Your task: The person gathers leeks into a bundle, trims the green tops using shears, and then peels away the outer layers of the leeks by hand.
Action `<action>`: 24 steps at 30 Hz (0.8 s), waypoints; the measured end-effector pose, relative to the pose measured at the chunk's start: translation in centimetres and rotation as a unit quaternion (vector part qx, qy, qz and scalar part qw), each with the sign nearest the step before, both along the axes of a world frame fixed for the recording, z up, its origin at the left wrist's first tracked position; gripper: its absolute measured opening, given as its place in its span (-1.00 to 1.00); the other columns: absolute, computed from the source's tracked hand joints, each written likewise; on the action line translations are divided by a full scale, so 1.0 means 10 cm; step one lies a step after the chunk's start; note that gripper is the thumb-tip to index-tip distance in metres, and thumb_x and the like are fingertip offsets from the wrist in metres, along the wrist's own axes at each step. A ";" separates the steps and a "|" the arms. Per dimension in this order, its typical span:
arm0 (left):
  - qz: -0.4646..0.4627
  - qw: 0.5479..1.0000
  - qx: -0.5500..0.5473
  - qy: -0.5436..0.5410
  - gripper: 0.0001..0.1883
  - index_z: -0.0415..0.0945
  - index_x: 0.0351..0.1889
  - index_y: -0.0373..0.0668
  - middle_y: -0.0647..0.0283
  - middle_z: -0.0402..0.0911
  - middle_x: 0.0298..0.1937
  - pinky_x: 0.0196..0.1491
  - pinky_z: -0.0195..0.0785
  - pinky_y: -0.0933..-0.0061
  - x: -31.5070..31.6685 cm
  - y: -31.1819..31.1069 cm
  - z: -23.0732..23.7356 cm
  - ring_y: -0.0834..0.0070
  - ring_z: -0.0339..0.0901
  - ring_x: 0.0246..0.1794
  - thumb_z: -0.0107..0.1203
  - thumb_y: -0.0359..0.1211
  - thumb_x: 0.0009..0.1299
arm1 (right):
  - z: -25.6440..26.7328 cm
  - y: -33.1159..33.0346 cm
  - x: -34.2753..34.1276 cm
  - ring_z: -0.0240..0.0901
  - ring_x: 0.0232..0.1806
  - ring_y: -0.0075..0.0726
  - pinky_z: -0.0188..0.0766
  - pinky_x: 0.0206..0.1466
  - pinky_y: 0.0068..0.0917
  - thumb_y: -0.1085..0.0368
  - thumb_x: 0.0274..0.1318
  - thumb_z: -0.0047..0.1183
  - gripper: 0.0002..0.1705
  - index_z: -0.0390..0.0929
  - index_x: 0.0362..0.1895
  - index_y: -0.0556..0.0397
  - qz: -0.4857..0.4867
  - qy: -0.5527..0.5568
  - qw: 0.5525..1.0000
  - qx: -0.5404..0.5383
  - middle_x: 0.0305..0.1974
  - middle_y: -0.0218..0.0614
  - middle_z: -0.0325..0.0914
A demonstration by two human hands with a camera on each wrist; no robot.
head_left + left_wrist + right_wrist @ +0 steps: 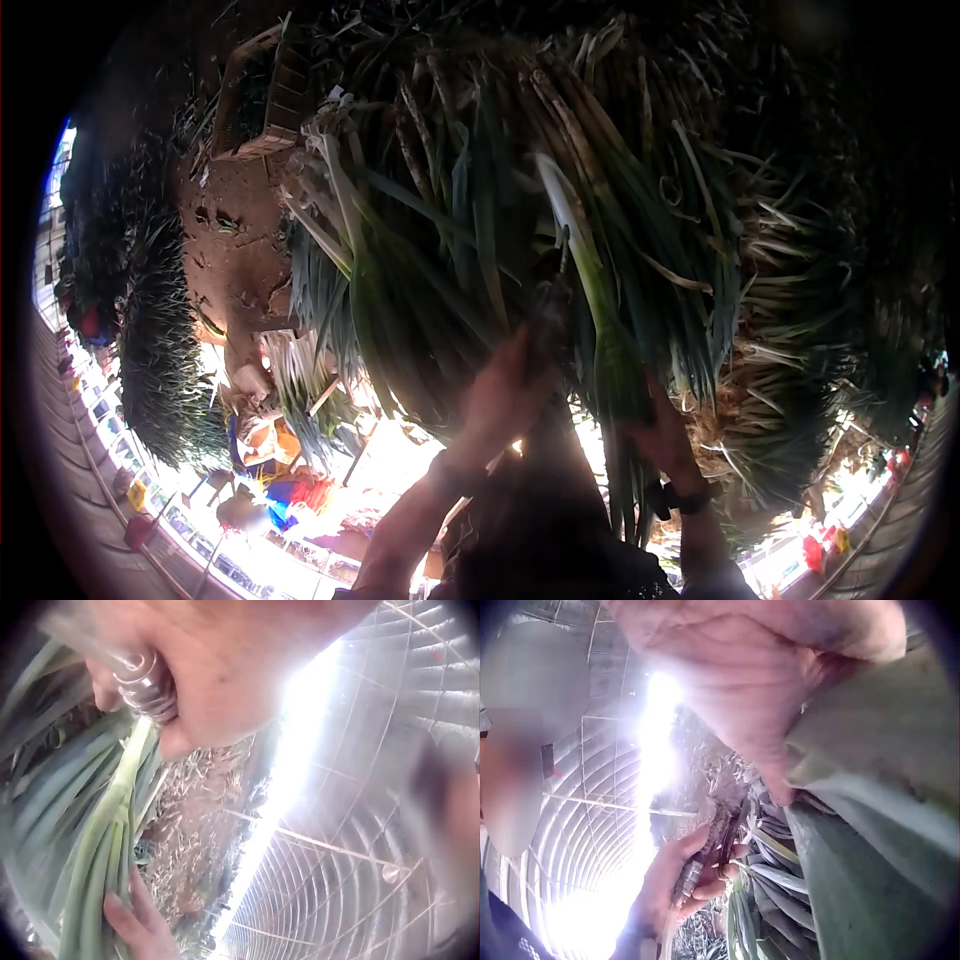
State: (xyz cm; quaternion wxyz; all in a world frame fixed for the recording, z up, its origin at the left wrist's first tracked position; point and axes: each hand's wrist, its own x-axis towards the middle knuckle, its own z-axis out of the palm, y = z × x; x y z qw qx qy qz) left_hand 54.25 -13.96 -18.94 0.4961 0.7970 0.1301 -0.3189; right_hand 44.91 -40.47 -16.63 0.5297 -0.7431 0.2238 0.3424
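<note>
Green leek (600,310) gripped in right hand (662,435); left hand (508,385) holds metal-ringed tube (146,686).

Slatted crate (285,98) noted at upper left of the head view; brown soil (235,245) below it. Red object (814,552) at lower right, identity unclear. Ribbed, curved enclosure (349,889) fills right of left wrist view.

Glossy, metal-looking ringed fitting (150,691); smooth leek leaves (881,892); rough, matt soil (235,265)
</note>
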 end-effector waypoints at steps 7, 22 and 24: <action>0.049 0.996 -0.069 -0.031 -0.40 0.38 0.35 -0.32 0.13 0.63 0.06 0.15 0.37 0.44 0.74 -0.07 -0.48 0.45 0.54 0.05 0.24 -0.38 0.34 | -0.23 -0.09 -0.08 0.50 0.15 -0.34 0.46 0.22 -0.36 0.30 0.24 0.25 0.00 -0.09 0.61 -0.01 -0.026 -0.004 0.999 0.045 0.37 -0.13 0.39; 0.157 0.957 -0.223 0.099 -0.23 0.24 0.47 -0.35 0.07 0.61 0.06 0.12 0.37 0.43 0.34 0.14 -0.28 0.43 0.55 0.01 0.29 -0.28 0.34 | -0.18 -0.20 0.23 0.56 -0.16 -0.34 0.55 -0.09 -0.31 -0.13 0.38 0.03 -0.21 0.18 0.50 0.02 -0.159 0.176 0.883 0.406 -0.16 -0.36 0.58; 0.166 0.946 -0.246 0.131 -0.20 0.22 0.48 -0.36 0.02 0.60 0.11 0.16 0.37 0.41 0.29 0.11 -0.34 0.39 0.56 0.06 0.31 -0.26 0.33 | -0.26 -0.08 0.32 0.54 -0.05 -0.37 0.52 0.04 -0.33 -0.07 0.41 0.01 -0.28 0.23 0.48 0.02 -0.107 0.191 0.882 0.418 -0.04 -0.37 0.57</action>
